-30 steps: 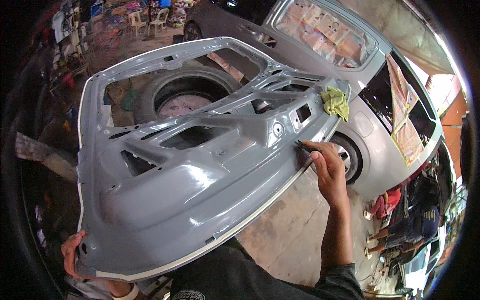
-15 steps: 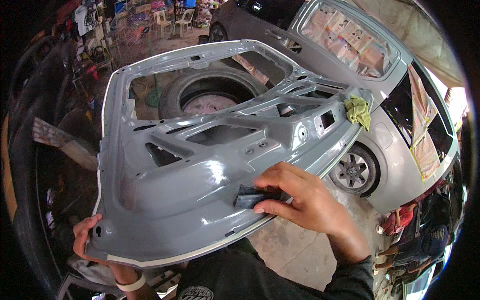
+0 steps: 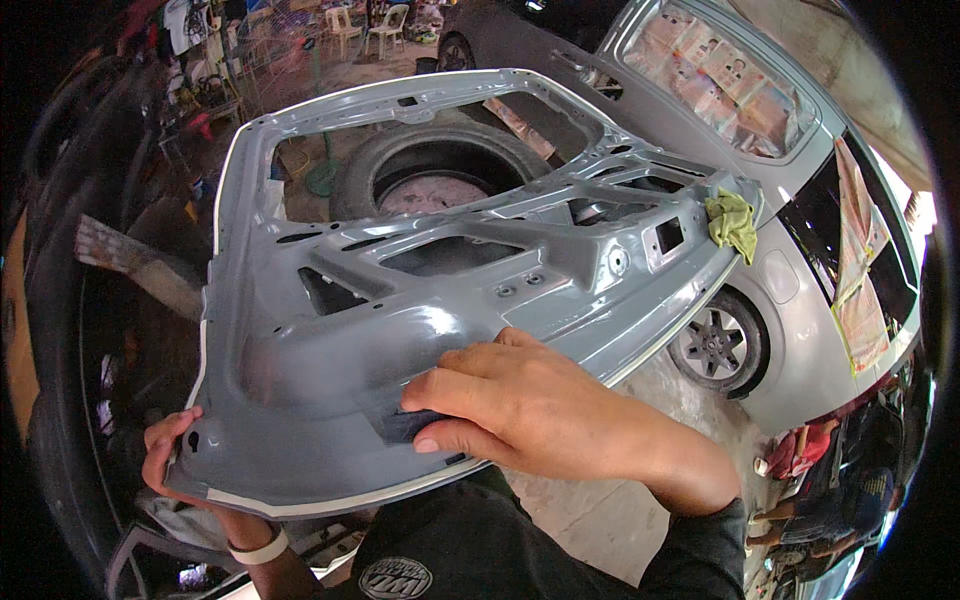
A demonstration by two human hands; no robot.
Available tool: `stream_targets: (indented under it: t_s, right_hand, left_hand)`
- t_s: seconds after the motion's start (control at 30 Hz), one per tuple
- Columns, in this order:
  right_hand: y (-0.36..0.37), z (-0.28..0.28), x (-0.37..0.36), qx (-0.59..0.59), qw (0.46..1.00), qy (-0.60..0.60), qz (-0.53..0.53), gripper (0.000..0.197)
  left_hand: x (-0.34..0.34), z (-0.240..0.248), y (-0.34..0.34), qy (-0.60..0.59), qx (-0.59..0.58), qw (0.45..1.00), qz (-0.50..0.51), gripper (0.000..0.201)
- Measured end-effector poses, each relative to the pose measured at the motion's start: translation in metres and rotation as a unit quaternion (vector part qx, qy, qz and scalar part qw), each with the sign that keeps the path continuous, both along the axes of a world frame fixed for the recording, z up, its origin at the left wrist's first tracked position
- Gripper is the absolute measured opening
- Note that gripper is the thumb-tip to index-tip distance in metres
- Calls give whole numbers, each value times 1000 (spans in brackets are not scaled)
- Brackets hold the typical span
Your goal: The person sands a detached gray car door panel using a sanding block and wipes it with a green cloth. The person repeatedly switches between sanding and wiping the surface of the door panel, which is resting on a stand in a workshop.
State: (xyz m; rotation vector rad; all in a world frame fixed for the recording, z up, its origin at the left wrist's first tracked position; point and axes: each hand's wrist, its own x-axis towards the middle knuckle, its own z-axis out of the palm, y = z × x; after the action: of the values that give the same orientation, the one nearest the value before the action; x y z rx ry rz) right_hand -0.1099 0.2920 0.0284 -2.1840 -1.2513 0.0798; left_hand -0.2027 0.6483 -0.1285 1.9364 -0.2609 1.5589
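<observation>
A grey car tailgate panel (image 3: pixel 290 440) with cut-out openings lies tilted in front of me. At its lower left corner my left hand (image 3: pixel 172 452) is closed around the edge, thumb on top. My right hand (image 3: pixel 500 400) presses a dark folded piece of sandpaper (image 3: pixel 395 422) flat on the panel's smooth lower part, fingers and thumb closed over it. Much of the sandpaper is hidden under the hand. On the panel's right end hangs a yellow-green cloth (image 3: pixel 732 226).
Beneath the panel's window opening lies a tyre (image 3: pixel 375 165). A silver car (image 3: pixel 800 340) with masked windows stands close on the right, a dark car (image 3: pixel 530 45) behind. Two white chairs (image 3: pixel 387 30) are at the back. Another person in red (image 3: pixel 800 450) is at far right.
My right hand has slid the sandpaper left and slightly down across the panel. My left hand keeps its hold on the corner. The whole view has shifted a little.
</observation>
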Motion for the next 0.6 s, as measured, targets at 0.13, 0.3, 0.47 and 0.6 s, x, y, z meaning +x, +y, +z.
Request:
stream_targets:
  t_s: [0.13, 0.3, 0.47, 0.6]
  right_hand:
    - [4, -5, 7, 24, 999, 21, 42, 24]
    - [-15, 1, 16, -40, 997, 46, 55, 25]
    - [-74, 13, 35, -143, 989, 39, -4, 31]
    - [-64, 15, 37, -153, 986, 61, 36, 29]
  left_hand:
    - [2, -3, 3, -17, -20, 1000, -16, 52]
    - [-8, 1, -5, 24, -26, 999, -11, 59]
    - [-11, 12, -7, 39, 1, 999, -23, 48]
    - [1, 10, -18, 12, -14, 1000, -4, 48]
